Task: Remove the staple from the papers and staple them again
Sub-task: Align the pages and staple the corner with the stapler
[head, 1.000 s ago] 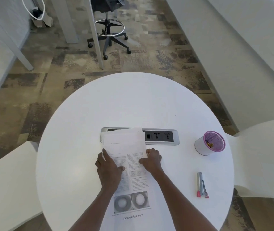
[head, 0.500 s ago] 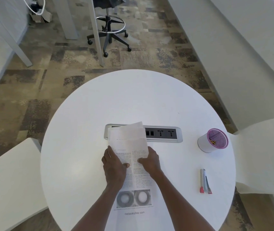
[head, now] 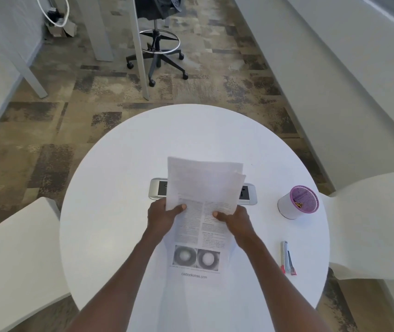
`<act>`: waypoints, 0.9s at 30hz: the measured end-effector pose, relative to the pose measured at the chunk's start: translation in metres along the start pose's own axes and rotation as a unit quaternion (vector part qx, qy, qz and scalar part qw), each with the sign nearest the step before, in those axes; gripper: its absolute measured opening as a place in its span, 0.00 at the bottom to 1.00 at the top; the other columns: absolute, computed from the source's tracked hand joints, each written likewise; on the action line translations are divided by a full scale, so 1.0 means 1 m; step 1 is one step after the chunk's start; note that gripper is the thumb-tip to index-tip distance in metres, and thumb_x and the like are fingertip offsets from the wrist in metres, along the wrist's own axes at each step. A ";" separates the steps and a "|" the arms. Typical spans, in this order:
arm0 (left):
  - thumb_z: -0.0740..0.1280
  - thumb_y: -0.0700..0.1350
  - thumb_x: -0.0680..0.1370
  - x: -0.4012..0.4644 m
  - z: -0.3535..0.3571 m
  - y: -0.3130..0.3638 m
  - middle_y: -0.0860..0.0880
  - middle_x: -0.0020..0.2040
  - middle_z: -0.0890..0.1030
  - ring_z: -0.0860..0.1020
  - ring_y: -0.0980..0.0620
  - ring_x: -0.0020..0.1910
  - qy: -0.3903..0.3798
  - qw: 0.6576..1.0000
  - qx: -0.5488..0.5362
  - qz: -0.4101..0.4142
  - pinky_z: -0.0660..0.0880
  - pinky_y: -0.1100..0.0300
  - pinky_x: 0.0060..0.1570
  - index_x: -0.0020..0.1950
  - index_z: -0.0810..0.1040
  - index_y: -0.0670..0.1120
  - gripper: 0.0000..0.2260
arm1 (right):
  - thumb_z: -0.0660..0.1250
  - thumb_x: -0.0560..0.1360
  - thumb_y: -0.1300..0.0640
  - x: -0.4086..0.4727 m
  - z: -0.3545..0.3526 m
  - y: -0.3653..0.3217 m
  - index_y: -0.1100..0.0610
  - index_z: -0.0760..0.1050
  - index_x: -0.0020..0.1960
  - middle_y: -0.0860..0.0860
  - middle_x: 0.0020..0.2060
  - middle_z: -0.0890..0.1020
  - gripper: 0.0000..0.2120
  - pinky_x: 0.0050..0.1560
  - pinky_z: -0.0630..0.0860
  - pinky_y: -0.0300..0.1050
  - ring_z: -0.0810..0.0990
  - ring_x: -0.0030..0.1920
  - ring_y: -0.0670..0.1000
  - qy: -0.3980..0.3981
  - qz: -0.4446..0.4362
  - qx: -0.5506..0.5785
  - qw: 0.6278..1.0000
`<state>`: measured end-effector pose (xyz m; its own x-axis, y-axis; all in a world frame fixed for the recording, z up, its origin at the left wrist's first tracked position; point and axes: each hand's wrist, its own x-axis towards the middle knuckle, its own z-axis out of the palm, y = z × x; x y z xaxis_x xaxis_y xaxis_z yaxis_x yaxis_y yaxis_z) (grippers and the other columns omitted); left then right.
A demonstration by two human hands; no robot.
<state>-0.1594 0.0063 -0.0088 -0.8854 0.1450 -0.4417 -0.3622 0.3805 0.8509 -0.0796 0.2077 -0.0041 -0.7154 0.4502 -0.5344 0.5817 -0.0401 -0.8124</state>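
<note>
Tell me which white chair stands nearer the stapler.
The white chair on the person's right: the stapler lies near that table edge; the left chair is across the table.

One round white table [head: 119, 212], and here's the count on it. One stack of printed white papers [head: 200, 226]; at least two sheets show where the top corners part, exact number can't be told. Two bare hands on it: left hand [head: 161, 218], right hand [head: 237, 220]. One silver stapler with red trim [head: 287, 258] near the table's right edge. One white cylindrical cup with a purple rim [head: 296, 202], also toward the right edge. One silver power-socket panel [head: 156, 191] set into the table's middle. Off the table: one black swivel chair on castors [head: 158, 44], and two white seats, one at the left [head: 11, 255], one at the right [head: 370, 224].
</note>
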 end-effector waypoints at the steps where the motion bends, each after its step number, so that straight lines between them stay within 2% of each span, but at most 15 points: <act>1: 0.76 0.47 0.73 -0.004 0.002 0.011 0.54 0.44 0.84 0.83 0.49 0.47 0.012 1.000 -0.010 0.014 0.74 0.64 0.39 0.50 0.83 0.47 0.09 | 0.76 0.70 0.63 -0.001 -0.002 -0.007 0.59 0.83 0.52 0.54 0.48 0.87 0.11 0.54 0.82 0.53 0.86 0.48 0.55 0.013 -0.015 0.006 1.000; 3: 0.74 0.47 0.75 -0.012 0.014 0.031 0.52 0.44 0.84 0.82 0.48 0.46 0.048 0.998 -0.012 0.046 0.75 0.62 0.40 0.50 0.82 0.46 0.07 | 0.73 0.74 0.62 -0.008 -0.005 -0.025 0.60 0.80 0.55 0.54 0.49 0.85 0.10 0.50 0.81 0.49 0.84 0.47 0.54 0.052 -0.055 0.000 0.997; 6: 0.71 0.47 0.78 -0.028 0.033 0.056 0.48 0.47 0.83 0.81 0.46 0.48 0.115 0.987 -0.035 0.103 0.78 0.54 0.48 0.51 0.79 0.46 0.06 | 0.68 0.77 0.61 -0.022 -0.007 -0.049 0.58 0.78 0.54 0.52 0.45 0.82 0.06 0.40 0.77 0.38 0.81 0.44 0.51 0.108 -0.131 0.003 0.985; 9: 0.69 0.47 0.79 -0.049 0.044 0.079 0.52 0.43 0.80 0.79 0.50 0.44 0.168 0.970 -0.070 0.163 0.75 0.61 0.43 0.50 0.77 0.45 0.06 | 0.68 0.78 0.59 -0.036 -0.012 -0.066 0.59 0.80 0.54 0.50 0.43 0.84 0.07 0.39 0.78 0.35 0.83 0.44 0.49 0.142 -0.189 0.038 0.971; 11: 0.68 0.47 0.80 -0.060 0.046 0.091 0.57 0.41 0.79 0.77 0.61 0.42 0.190 0.959 -0.086 0.191 0.73 0.69 0.40 0.49 0.75 0.47 0.05 | 0.68 0.78 0.58 -0.046 -0.017 -0.075 0.57 0.80 0.53 0.43 0.41 0.83 0.05 0.38 0.78 0.32 0.82 0.43 0.43 0.147 -0.221 0.053 0.963; 13: 0.68 0.47 0.80 -0.070 0.048 0.100 0.61 0.42 0.77 0.76 0.70 0.41 0.204 0.951 -0.093 0.211 0.72 0.73 0.39 0.49 0.73 0.48 0.05 | 0.69 0.78 0.58 -0.054 -0.023 -0.082 0.57 0.80 0.53 0.41 0.40 0.83 0.06 0.38 0.79 0.33 0.82 0.42 0.41 0.150 -0.250 0.055 0.955; 15: 0.68 0.46 0.80 -0.076 0.048 0.105 0.62 0.43 0.77 0.75 0.72 0.42 0.212 0.945 -0.106 0.224 0.72 0.74 0.40 0.49 0.73 0.49 0.04 | 0.69 0.77 0.58 -0.060 -0.027 -0.085 0.57 0.81 0.53 0.40 0.40 0.83 0.06 0.39 0.80 0.35 0.82 0.42 0.40 0.151 -0.266 0.058 0.950; 19: 0.70 0.47 0.79 -0.085 0.048 0.099 0.60 0.42 0.78 0.77 0.67 0.41 0.217 0.943 -0.119 0.224 0.73 0.71 0.40 0.48 0.75 0.48 0.05 | 0.71 0.77 0.56 -0.064 -0.035 -0.076 0.55 0.81 0.49 0.41 0.39 0.84 0.03 0.40 0.79 0.35 0.83 0.41 0.42 0.141 -0.259 0.049 0.954; 23: 0.76 0.48 0.74 -0.095 0.045 0.080 0.59 0.44 0.81 0.79 0.67 0.42 0.196 0.954 -0.135 0.182 0.74 0.73 0.42 0.52 0.78 0.47 0.11 | 0.78 0.70 0.54 -0.069 -0.036 -0.054 0.57 0.82 0.52 0.49 0.44 0.86 0.14 0.46 0.81 0.42 0.85 0.46 0.48 0.105 -0.205 0.044 0.972; 27: 0.77 0.48 0.72 -0.102 0.040 0.069 0.60 0.47 0.83 0.80 0.67 0.45 0.187 0.958 -0.132 0.170 0.73 0.75 0.42 0.54 0.78 0.52 0.14 | 0.79 0.68 0.56 -0.075 -0.038 -0.048 0.56 0.82 0.53 0.51 0.46 0.86 0.15 0.46 0.81 0.43 0.84 0.47 0.48 0.078 -0.201 0.047 0.975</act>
<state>-0.0826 0.0543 0.0836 -0.9900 -0.1364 -0.0349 -0.0511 0.1171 0.9918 -0.0397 0.2098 0.0838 -0.8069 0.5759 -0.1315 0.2224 0.0899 -0.9708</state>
